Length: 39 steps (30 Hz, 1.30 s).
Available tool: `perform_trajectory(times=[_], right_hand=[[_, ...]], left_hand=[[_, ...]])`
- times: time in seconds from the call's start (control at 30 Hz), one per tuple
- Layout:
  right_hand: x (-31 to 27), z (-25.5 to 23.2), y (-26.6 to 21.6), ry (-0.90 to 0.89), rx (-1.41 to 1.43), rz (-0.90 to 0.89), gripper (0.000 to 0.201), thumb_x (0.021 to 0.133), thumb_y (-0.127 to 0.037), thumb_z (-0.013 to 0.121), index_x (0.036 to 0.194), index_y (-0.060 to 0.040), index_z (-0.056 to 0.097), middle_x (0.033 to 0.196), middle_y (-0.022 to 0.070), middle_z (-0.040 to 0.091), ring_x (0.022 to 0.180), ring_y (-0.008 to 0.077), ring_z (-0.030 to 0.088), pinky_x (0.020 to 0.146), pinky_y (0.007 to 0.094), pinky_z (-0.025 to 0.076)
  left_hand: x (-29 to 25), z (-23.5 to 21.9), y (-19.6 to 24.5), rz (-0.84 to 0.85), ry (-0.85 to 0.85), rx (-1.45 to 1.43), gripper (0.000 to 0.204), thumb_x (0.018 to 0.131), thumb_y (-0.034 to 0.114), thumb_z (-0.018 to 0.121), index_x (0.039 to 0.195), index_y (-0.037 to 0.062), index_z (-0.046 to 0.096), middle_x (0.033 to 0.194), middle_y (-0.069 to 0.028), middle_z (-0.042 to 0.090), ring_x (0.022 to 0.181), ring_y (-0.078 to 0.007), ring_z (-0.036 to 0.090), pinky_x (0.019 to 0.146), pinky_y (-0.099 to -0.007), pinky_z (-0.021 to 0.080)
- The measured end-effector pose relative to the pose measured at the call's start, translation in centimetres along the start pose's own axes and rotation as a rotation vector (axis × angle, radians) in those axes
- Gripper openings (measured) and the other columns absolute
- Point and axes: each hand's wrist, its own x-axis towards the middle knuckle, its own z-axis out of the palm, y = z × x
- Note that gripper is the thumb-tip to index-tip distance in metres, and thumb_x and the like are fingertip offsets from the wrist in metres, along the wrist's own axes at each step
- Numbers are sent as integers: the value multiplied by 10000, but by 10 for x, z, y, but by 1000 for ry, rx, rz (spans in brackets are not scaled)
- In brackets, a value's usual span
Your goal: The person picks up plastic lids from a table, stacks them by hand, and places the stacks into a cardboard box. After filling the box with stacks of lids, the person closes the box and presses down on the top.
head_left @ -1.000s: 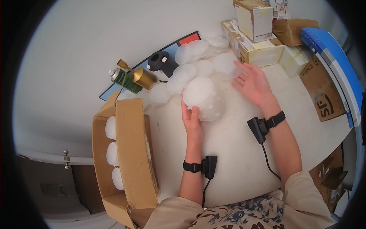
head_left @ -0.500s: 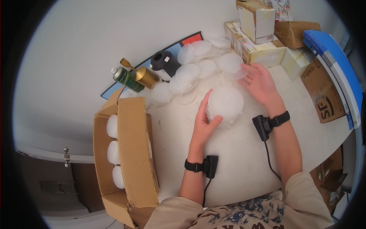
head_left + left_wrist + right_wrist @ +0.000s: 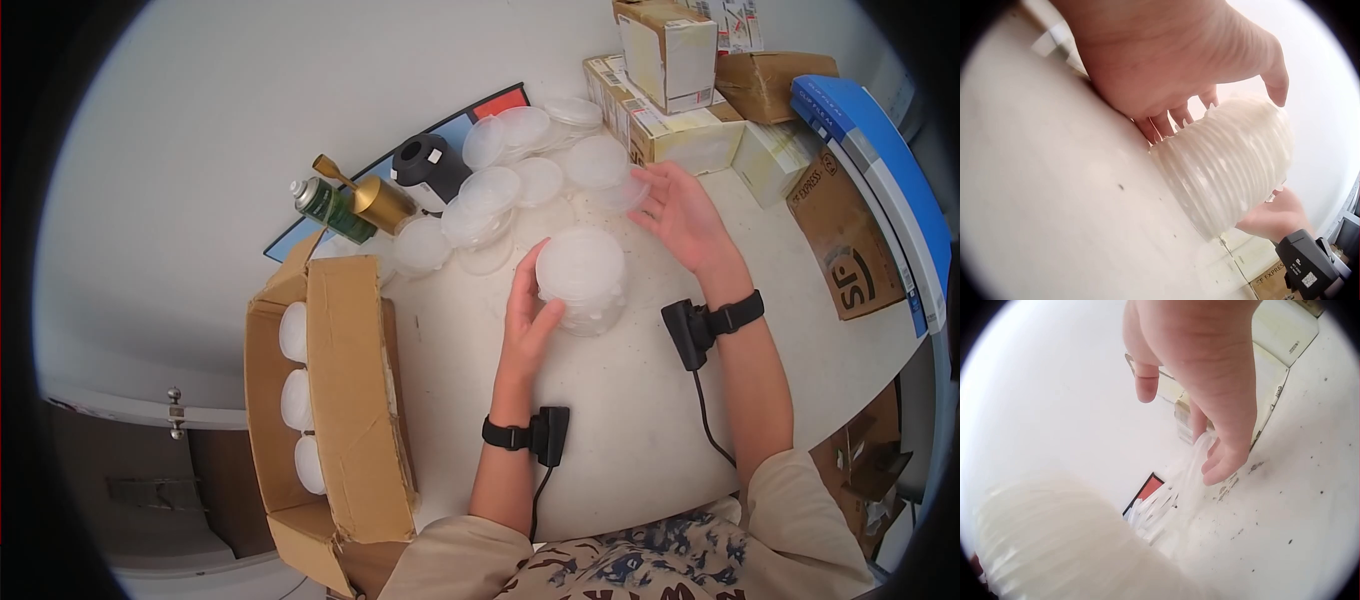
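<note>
In the head view a tall stack of translucent round plastic lids stands on the table in front of me. My left hand cups its left side, thumb at the near side and fingers round the back; ridged rims show in the left wrist view, stack. My right hand reaches to the right end of a loose pile of similar lids. The right wrist view shows the fingertips of this hand at the rims of those lids, with the thumb spread away.
An open cardboard box holding white round items stands on the left. Behind are a green spray can, a brass-coloured pot and a black cylindrical object. Cartons and a blue-and-white box line the right side.
My left hand has brought the lid stack to the right, away from the loose lids, and stood it more upright. My right hand has shifted slightly right and remains by the pile.
</note>
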Motion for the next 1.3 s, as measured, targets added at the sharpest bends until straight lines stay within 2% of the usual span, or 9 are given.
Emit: perform_trajectory(times=[0.1, 0.2, 0.47, 0.57, 0.67, 0.9, 1.1, 1.17, 1.3], right_hand=[[2, 1, 2, 41, -20, 62, 380, 939, -343, 537, 1221, -89, 560, 1252, 86, 541, 1159, 206, 510, 1033, 400, 379], [-3, 7, 2, 50, -12, 80, 417, 932, -348, 548, 1265, -97, 550, 1267, 91, 513, 1167, 211, 500, 1035, 399, 375], [7, -3, 18, -193, 225, 173, 553, 962, -311, 494, 1454, -77, 398, 1352, 92, 454, 1203, 244, 470, 1077, 446, 342], [9, -5, 23, -240, 240, 163, 470, 940, -326, 533, 1321, -54, 488, 1370, 91, 424, 1211, 249, 456, 1091, 455, 316], [9, -5, 25, -225, 235, 178, 466, 937, -339, 537, 1300, -48, 503, 1350, 82, 450, 1230, 244, 455, 1094, 451, 315], [5, -1, 18, -150, 44, 128, 520, 964, -330, 491, 1390, -33, 453, 1391, 89, 445, 1304, 251, 416, 1122, 440, 298], [3, 5, 21, -159, 115, 137, 573, 966, -316, 500, 1459, -47, 385, 1451, 109, 378, 1330, 254, 391, 1143, 425, 274], [6, 2, 25, -241, 255, 127, 579, 970, -294, 500, 1469, -35, 360, 1451, 120, 363, 1347, 268, 371, 1155, 425, 257], [11, 0, 27, -264, 260, 117, 557, 975, -273, 494, 1446, -5, 367, 1445, 131, 368, 1360, 281, 356, 1158, 423, 255]], left_hand=[[0, -1, 0, 42, -26, -45, 683, 887, 316, 595, 1435, -20, 363, 1402, -141, 466, 1331, -244, 402, 1123, -362, 269], [-1, 0, 3, -37, 42, -61, 621, 921, 310, 556, 1415, -23, 381, 1387, -137, 478, 1317, -237, 416, 1112, -360, 286], [-1, -1, 3, -33, -14, -102, 590, 872, 294, 632, 1342, -6, 441, 1352, -139, 507, 1282, -248, 456, 1093, -379, 321], [0, 2, 6, 20, -52, -83, 621, 839, 307, 663, 1331, 0, 441, 1344, -151, 511, 1283, -263, 459, 1101, -400, 309], [-3, 2, 5, 11, -84, -93, 642, 819, 313, 675, 1327, 3, 434, 1341, -160, 511, 1284, -271, 461, 1109, -416, 299], [-2, 1, 4, 26, -74, -83, 687, 798, 323, 682, 1346, 3, 418, 1340, -161, 512, 1276, -274, 469, 1109, -420, 300], [-4, -1, 5, 29, -84, -44, 721, 771, 293, 678, 1378, -10, 432, 1325, -164, 531, 1251, -273, 493, 1090, -418, 329], [-4, -1, 4, 28, -103, -22, 684, 757, 277, 678, 1343, -15, 481, 1307, -153, 551, 1239, -270, 504, 1082, -416, 340], [-4, -1, 4, -2, -138, -57, 656, 751, 267, 681, 1317, -17, 510, 1297, -142, 562, 1230, -269, 510, 1079, -412, 344]])
